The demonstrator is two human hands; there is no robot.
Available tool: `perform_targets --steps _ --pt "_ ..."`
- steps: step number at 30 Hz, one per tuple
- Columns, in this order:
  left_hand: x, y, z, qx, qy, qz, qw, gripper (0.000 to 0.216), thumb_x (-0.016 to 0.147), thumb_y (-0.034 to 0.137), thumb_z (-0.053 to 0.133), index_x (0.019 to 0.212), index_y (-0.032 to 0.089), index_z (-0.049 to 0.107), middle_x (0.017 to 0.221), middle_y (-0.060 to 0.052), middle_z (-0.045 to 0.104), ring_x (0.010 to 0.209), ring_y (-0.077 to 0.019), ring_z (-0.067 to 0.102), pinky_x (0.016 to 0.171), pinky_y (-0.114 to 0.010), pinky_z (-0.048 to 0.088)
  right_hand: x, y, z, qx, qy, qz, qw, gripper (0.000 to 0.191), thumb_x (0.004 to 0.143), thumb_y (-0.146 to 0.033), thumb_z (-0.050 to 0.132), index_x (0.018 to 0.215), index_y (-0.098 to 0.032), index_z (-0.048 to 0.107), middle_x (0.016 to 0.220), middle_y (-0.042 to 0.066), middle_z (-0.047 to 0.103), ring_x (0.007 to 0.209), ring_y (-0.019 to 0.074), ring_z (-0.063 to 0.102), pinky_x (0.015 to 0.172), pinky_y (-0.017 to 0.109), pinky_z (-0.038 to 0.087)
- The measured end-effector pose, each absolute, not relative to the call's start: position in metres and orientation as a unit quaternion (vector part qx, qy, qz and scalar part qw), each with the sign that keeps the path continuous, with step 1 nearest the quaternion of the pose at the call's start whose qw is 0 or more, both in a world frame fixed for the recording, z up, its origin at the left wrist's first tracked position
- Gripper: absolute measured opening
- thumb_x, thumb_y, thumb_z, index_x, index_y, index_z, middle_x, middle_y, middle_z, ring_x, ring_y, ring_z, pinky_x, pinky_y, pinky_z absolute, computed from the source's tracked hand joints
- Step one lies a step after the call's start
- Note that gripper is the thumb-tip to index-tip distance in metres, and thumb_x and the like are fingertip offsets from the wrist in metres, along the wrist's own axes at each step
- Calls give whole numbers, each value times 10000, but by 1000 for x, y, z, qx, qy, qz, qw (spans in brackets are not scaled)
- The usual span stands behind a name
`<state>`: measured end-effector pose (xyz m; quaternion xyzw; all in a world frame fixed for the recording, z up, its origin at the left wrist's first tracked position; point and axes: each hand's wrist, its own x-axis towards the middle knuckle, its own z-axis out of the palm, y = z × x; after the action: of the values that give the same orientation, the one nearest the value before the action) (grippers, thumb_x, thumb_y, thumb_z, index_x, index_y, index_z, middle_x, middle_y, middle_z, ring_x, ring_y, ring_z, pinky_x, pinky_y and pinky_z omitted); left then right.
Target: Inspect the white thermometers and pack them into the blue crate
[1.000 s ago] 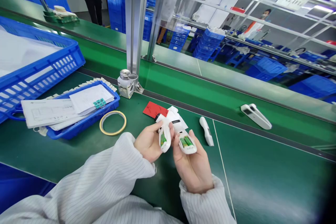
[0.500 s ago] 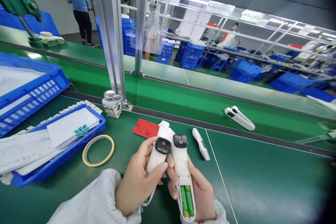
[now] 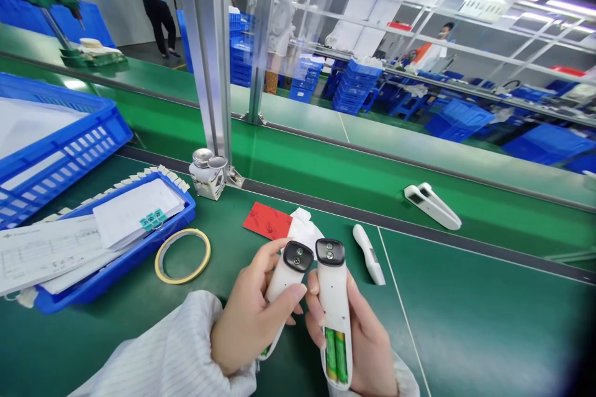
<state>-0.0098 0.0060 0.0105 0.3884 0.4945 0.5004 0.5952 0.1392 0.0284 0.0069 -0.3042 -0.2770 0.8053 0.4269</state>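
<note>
My left hand (image 3: 254, 316) is closed around a white infrared thermometer (image 3: 279, 279) with a black sensor head; its lower part is mostly behind my fingers, with a bit of green battery showing. In my right hand (image 3: 367, 335) is a second white infrared thermometer (image 3: 333, 298), its battery bay open on two green batteries (image 3: 336, 353). The two sensor heads stand side by side, tops tilted away from me. Beyond them lie a crumpled white cloth or tissue (image 3: 305, 229) and a red card (image 3: 267, 220). Another white thermometer (image 3: 369, 254) rests to the right.
On the left are a roll of tape (image 3: 183, 255), a blue tray of papers (image 3: 186, 216) and a larger blue crate (image 3: 93, 139). A small white container (image 3: 207, 180) stands by the metal post (image 3: 209, 62). More white thermometers (image 3: 433, 206) lie on the green belt (image 3: 326, 164).
The view has shifted a little, so the bench things sit slightly farther right. Both hands keep their hold on the thermometers, in nearly the same pose.
</note>
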Motion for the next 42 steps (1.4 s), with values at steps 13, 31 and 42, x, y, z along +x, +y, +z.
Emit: perform_targets --steps 13,31,42 --pt "-17 8 0 236 300 537 752 340 902 442 563 1156 219 531 761 -12 617 439 -98 574 386 -184 484 147 30 4 -414 -311 711 476 325 912 -452 535 1113 -207 609 878 64 635 628 143 509 525 255 436" --pt "-17 9 -7 183 136 563 794 212 879 319 628 1058 251 540 826 -14 606 535 -76 555 438 -156 521 151 23 4 -319 -376 733 469 265 909 -410 529 854 -172 630 648 21 543 601 142 464 587 265 363" --pt "-20 10 -10 198 207 540 791 241 854 374 655 1008 219 554 797 -11 601 509 -82 551 416 -172 499 151 25 2 -338 -345 748 455 260 908 -404 542 897 -165 646 684 27 561 607 136 498 594 257 428"
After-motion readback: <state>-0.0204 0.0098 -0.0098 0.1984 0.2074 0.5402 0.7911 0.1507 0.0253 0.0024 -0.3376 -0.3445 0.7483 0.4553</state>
